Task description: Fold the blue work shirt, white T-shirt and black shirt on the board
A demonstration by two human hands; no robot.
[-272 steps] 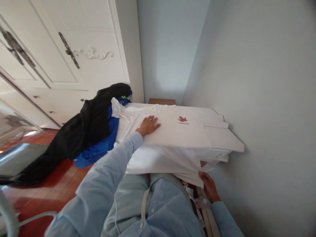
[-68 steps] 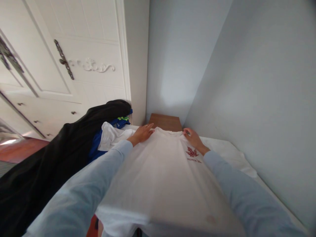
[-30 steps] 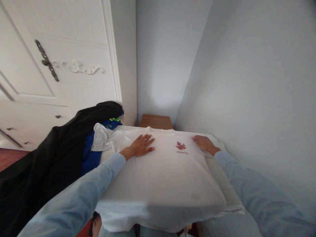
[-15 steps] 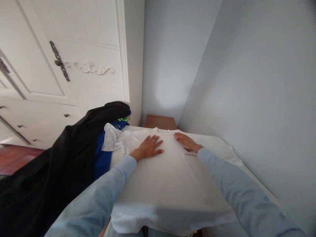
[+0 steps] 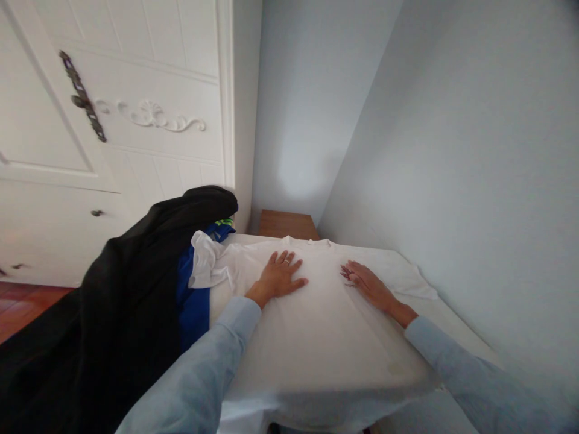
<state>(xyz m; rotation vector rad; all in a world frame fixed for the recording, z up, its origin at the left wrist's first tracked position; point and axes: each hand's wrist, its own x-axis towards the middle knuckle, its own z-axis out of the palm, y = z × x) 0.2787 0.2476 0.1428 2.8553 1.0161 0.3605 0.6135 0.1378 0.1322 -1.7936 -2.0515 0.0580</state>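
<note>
Wardrobe, the white panelled kind (image 5: 163, 54), looks shut, so can't tell what's inside. Next size down, a long white flat-topped board (image 5: 461, 319) has a white short-sleeved cloth T-shirt (image 5: 312, 337) spread face-up across it, near edge drooping over the front. Left hand (image 5: 281, 277) is flat on the shirt's chest, fingers fanned out, just pressing. Right hand (image 5: 368, 286) is loose too, fingers closer together, partly covering a dark red leaf print (image 5: 345, 272).
</note>
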